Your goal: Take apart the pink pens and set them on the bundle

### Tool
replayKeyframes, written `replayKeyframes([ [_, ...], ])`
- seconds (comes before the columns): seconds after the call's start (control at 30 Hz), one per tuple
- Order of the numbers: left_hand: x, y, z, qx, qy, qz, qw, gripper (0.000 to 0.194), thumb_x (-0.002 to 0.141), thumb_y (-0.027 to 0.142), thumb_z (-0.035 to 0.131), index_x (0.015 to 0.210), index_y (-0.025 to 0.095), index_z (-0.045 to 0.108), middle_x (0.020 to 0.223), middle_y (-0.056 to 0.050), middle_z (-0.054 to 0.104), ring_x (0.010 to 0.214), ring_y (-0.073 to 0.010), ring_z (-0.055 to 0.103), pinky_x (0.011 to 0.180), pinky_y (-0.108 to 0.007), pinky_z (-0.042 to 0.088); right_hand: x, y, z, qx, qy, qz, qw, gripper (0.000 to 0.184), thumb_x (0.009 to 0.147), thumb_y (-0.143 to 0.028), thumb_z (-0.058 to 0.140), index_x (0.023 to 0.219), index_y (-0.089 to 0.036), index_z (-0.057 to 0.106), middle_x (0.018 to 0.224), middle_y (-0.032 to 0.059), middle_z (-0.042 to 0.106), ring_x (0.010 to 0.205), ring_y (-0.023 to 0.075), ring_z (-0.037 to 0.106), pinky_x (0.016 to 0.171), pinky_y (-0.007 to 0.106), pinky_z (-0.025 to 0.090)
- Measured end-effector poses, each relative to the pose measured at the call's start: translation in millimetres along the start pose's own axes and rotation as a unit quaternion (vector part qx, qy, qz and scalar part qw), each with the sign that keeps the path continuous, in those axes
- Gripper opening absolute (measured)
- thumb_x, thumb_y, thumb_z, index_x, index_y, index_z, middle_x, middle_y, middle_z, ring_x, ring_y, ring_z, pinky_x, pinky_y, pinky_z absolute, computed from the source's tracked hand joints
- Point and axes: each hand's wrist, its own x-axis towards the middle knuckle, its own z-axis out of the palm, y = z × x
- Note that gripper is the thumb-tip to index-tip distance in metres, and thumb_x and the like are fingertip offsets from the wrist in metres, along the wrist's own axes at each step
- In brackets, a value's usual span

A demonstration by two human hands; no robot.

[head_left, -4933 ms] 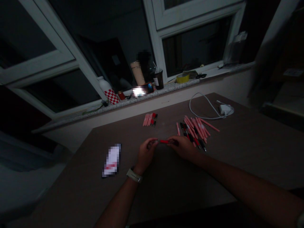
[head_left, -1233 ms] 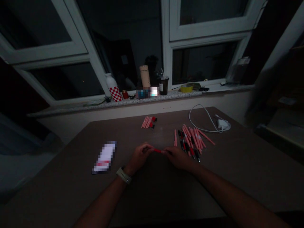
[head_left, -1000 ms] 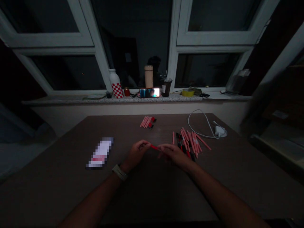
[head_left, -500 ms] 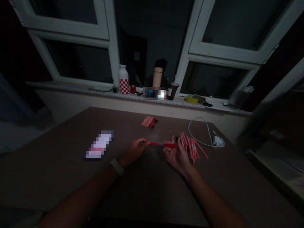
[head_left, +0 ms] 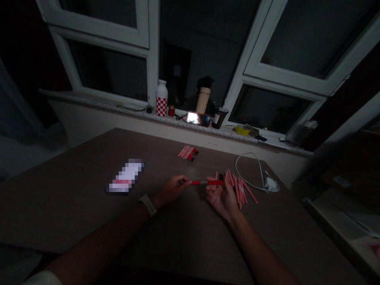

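A thin red pen (head_left: 204,182) with a clear, pale middle stretch lies level between my two hands. My left hand (head_left: 173,188), wearing a light watch at the wrist, pinches the pen's left end. Fingers of my right hand (head_left: 224,198) close around the thicker red part at the other end, palm turned partly up. Just behind and right of that hand is a loose pile of pink pens (head_left: 240,190), partly hidden by it. Farther back, a small row of pink pens with red and black ends (head_left: 186,152) rests on the table.
On the brown table (head_left: 89,166) a lit phone (head_left: 126,177) lies at left. A white cable with charger (head_left: 270,183) is at right. Along the windowsill stand a checkered bottle (head_left: 162,99), a beige flask (head_left: 203,99), a dark cup (head_left: 219,118) and a propped phone (head_left: 204,119).
The camera view has tilted and shifted slightly. Both hands keep their hold on the pen, in nearly the same pose.
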Motion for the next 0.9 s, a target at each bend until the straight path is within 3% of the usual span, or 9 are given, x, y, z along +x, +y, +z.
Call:
replayKeyframes([
  [0.17, 0.7, -5.2, 1.8, 0.013, -0.004, 0.018, 1.000, 0.037, 0.090, 0.049, 0.047, 0.083, 0.015, 0.061, 0.070, 0.001, 0.055, 0.063, -0.0114, 0.049, 0.057, -0.021, 0.036, 3.7, -0.8, -6.7, -0.007, 0.034, -0.014, 0.999, 0.048, 0.090, -0.057, 0.046, 0.086, -0.014, 0.069, 0.062, 0.0052, 0.069, 0.054, 0.0125, 0.060, 0.053, 0.023, 0.046],
  [0.3, 0.0, -6.9, 3.4, 0.068, -0.004, 0.046, 0.997, 0.036, 0.091, 0.046, 0.047, 0.082, 0.015, 0.062, 0.065, 0.002, 0.053, 0.059, -0.0112, 0.047, 0.055, -0.022, 0.033, 7.3, 1.9, -6.3, -0.039, 0.045, -0.024, 0.998, 0.062, 0.083, -0.070, 0.046, 0.097, -0.014, 0.068, 0.065, 0.0042, 0.068, 0.052, 0.0124, 0.056, 0.051, 0.024, 0.044],
  [0.37, -1.6, -5.6, 4.0, 0.100, -0.010, 0.082, 0.992, 0.035, 0.092, 0.044, 0.046, 0.079, 0.015, 0.061, 0.066, 0.001, 0.054, 0.061, -0.0115, 0.048, 0.057, -0.023, 0.033, 10.4, 7.5, -5.7, -0.104, 0.040, -0.040, 0.993, 0.059, 0.080, -0.067, 0.054, 0.105, -0.015, 0.066, 0.069, 0.0030, 0.067, 0.051, 0.0113, 0.054, 0.048, 0.023, 0.042],
  [0.43, -3.7, -3.3, 4.2, 0.123, -0.018, 0.119, 0.985, 0.034, 0.093, 0.042, 0.046, 0.078, 0.016, 0.061, 0.069, 0.000, 0.056, 0.063, -0.0120, 0.049, 0.059, -0.024, 0.034, 15.3, 15.0, -7.3, -0.215, 0.033, -0.067, 0.974, 0.047, 0.078, -0.054, 0.066, 0.106, -0.016, 0.065, 0.071, 0.0013, 0.067, 0.050, 0.0093, 0.051, 0.046, 0.020, 0.038],
  [0.57, -6.6, -1.5, 3.9, 0.172, -0.029, 0.155, 0.972, 0.031, 0.094, 0.038, 0.045, 0.081, 0.017, 0.062, 0.075, -0.001, 0.059, 0.069, -0.0128, 0.053, 0.062, -0.024, 0.036, 29.6, 22.6, -14.0, -0.403, 0.031, -0.079, 0.911, 0.041, 0.077, -0.052, 0.066, 0.098, -0.017, 0.063, 0.066, -0.0002, 0.064, 0.046, 0.0092, 0.048, 0.043, 0.020, 0.035],
  [0.63, -6.7, -3.2, 4.3, 0.213, -0.025, 0.166, 0.963, 0.033, 0.095, 0.039, 0.044, 0.079, 0.017, 0.061, 0.077, -0.003, 0.061, 0.072, -0.0140, 0.055, 0.065, -0.025, 0.037, 40.0, 17.5, -14.7, -0.481, 0.027, -0.079, 0.873, 0.040, 0.081, -0.055, 0.059, 0.085, -0.016, 0.063, 0.059, -0.0015, 0.059, 0.044, 0.0089, 0.045, 0.042, 0.019, 0.033],
  [0.7, -6.0, -5.5, 5.2, 0.254, -0.017, 0.176, 0.951, 0.037, 0.096, 0.042, 0.042, 0.077, 0.017, 0.061, 0.077, -0.004, 0.062, 0.076, -0.0156, 0.056, 0.069, -0.026, 0.038, 54.7, 7.0, -11.9, -0.583, 0.040, -0.091, 0.807, 0.046, 0.087, -0.056, 0.049, 0.071, -0.015, 0.061, 0.055, -0.0008, 0.056, 0.046, 0.0092, 0.046, 0.046, 0.019, 0.034],
  [0.8, -5.3, -7.2, 6.5, 0.290, -0.024, 0.193, 0.937, 0.041, 0.096, 0.044, 0.039, 0.076, 0.017, 0.063, 0.079, -0.005, 0.065, 0.080, -0.0175, 0.058, 0.074, -0.028, 0.039, 86.9, -11.1, -4.0, -0.748, 0.131, -0.071, 0.647, 0.053, 0.093, -0.053, 0.037, 0.072, -0.014, 0.065, 0.063, 0.0035, 0.064, 0.057, 0.0120, 0.056, 0.054, 0.020, 0.038],
  [0.9, -5.8, -6.9, 6.3, 0.311, -0.038, 0.199, 0.928, 0.045, 0.096, 0.045, 0.037, 0.075, 0.016, 0.064, 0.078, -0.006, 0.065, 0.078, -0.0177, 0.058, 0.072, -0.029, 0.040, 124.4, -21.9, 2.8, -0.784, 0.166, -0.043, 0.596, 0.052, 0.095, -0.049, 0.036, 0.077, -0.012, 0.069, 0.073, 0.0087, 0.069, 0.067, 0.0146, 0.062, 0.060, 0.021, 0.040],
])
